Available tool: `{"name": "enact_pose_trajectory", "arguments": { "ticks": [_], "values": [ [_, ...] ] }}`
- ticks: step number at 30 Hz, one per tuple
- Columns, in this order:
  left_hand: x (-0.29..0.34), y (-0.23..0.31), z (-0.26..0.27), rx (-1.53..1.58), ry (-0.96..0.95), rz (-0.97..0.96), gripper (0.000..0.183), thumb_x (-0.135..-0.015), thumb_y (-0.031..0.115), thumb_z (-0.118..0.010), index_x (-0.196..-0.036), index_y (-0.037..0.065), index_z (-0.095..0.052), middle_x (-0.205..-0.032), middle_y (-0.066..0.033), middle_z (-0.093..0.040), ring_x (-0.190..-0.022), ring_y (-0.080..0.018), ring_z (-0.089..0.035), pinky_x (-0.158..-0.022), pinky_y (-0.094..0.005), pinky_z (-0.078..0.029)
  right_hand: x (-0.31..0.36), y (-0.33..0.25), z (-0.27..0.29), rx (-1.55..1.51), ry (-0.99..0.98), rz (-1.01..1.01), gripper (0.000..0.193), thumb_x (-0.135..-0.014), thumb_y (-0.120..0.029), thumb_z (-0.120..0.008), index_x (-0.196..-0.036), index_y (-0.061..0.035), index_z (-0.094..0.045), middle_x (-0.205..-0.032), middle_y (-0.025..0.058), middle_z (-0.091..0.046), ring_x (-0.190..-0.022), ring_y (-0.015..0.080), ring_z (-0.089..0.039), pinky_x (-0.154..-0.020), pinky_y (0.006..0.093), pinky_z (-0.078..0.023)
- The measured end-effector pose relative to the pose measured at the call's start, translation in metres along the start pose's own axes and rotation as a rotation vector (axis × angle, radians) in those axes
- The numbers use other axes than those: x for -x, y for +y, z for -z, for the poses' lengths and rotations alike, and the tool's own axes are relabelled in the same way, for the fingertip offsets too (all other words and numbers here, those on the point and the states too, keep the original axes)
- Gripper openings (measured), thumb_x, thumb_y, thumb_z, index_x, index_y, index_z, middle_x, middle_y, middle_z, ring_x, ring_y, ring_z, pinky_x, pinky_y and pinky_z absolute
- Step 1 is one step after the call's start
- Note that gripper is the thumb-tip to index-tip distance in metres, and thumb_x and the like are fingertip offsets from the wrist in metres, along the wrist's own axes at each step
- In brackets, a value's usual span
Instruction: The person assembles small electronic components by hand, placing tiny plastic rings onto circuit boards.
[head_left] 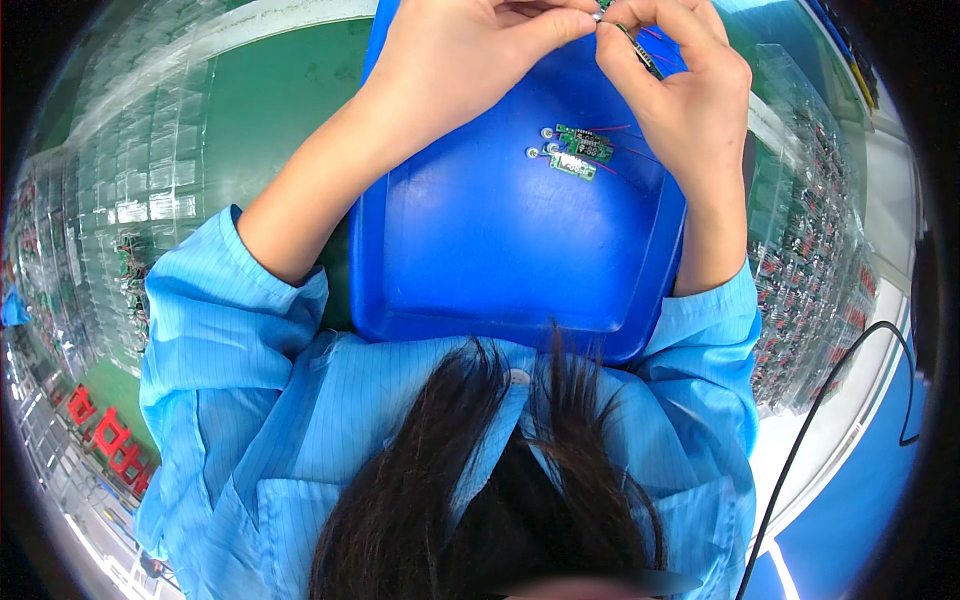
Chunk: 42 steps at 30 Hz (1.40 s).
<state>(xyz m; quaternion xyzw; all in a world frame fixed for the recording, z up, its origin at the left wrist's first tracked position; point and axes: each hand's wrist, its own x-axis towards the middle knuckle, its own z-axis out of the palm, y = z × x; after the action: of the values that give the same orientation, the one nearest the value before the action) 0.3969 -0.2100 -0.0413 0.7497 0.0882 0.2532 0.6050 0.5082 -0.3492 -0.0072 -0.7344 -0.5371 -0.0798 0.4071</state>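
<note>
Above the far part of a blue plastic tray (500, 270), my two hands meet fingertip to fingertip. My right hand (690, 85) is closed in a pinch on a small green circuit board (645, 58) with thin red wires trailing from it. The thumb and fingers of my left hand (460, 60) are pinched at a small round silvery part (598, 15) by the board's end. Fingers and the picture's upper edge hide much of both pieces. Beneath my hands, more small circuit boards (585, 145) with round silvery parts and thin wires lie in the tray.
Clear plastic compartment trays (150, 150) cover the green work surface (265, 110) on the left. To the right, stacked clear trays (810, 270) hold many small parts with red bits. Red objects (110, 435) sit at the lower left. A black cable (800, 440) curves down the right side.
</note>
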Motion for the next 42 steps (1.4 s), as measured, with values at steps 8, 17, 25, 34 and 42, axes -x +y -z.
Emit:
{"name": "enact_pose_trajectory", "arguments": {
  "ticks": [8, 17, 25, 34, 42],
  "values": [
    [-0.003, -0.002, 0.004, -0.207, 0.018, -0.106, 0.012, -0.093, 0.006, -0.074, -0.100, -0.003, -0.076, -0.090, -0.0119, -0.077, -0.077, -0.0145, -0.073, -0.068, -0.0275, -0.057, 0.009, 0.023, -0.001, 0.071, -0.018, -0.040, 0.016, -0.088, -0.012, -0.081, -0.099, -0.0021, -0.077, -0.097, 0.0076, -0.075, -0.092, 0.0184, -0.071, -0.088, 0.0304, -0.054],
    [-0.006, 0.010, 0.016, -0.449, -0.175, -0.266, 0.010, -0.092, 0.006, -0.075, -0.099, -0.002, -0.075, -0.084, -0.0125, -0.075, -0.072, -0.0167, -0.070, -0.066, -0.0291, -0.055, 0.006, 0.033, 0.002, -0.117, -0.176, -0.262, 0.019, -0.088, -0.012, -0.082, -0.102, 0.0002, -0.077, -0.094, 0.0055, -0.076, -0.088, 0.0114, -0.070, -0.081, 0.0260, -0.055],
    [-0.021, 0.006, 0.025, 0.386, -0.251, 0.244, 0.009, -0.096, 0.008, -0.072, -0.099, 0.000, -0.073, -0.097, -0.0043, -0.070, -0.089, -0.0058, -0.063, -0.079, -0.0213, -0.052, 0.003, 0.041, 0.010, -0.387, -0.162, -0.303, 0.014, -0.090, -0.012, -0.080, -0.095, -0.0003, -0.075, -0.091, 0.0019, -0.073, -0.089, 0.0098, -0.067, -0.082, 0.0241, -0.052],
    [-0.011, -0.021, 0.032, -0.862, -0.044, -0.373, 0.012, -0.080, 0.007, -0.074, -0.089, 0.002, -0.068, -0.097, -0.0126, -0.066, -0.094, -0.0352, -0.062, -0.089, -0.0435, -0.049, 0.009, 0.041, 0.006, -0.059, -0.613, -0.102, 0.016, -0.081, -0.017, -0.080, -0.086, -0.0014, -0.076, -0.077, 0.0138, -0.072, -0.072, 0.0259, -0.071, -0.070, 0.0356, -0.055],
    [-0.011, -0.011, 0.032, -1.073, -0.312, -0.528, 0.006, -0.081, 0.008, -0.072, -0.085, 0.004, -0.068, -0.094, -0.0133, -0.066, -0.097, -0.0345, -0.060, -0.092, -0.0431, -0.047, -0.007, 0.055, -0.001, 0.334, -0.172, 0.058, 0.015, -0.089, -0.019, -0.076, -0.102, -0.0112, -0.080, -0.097, 0.0082, -0.075, -0.090, 0.0275, -0.071, -0.083, 0.0356, -0.055]
  ]
}}
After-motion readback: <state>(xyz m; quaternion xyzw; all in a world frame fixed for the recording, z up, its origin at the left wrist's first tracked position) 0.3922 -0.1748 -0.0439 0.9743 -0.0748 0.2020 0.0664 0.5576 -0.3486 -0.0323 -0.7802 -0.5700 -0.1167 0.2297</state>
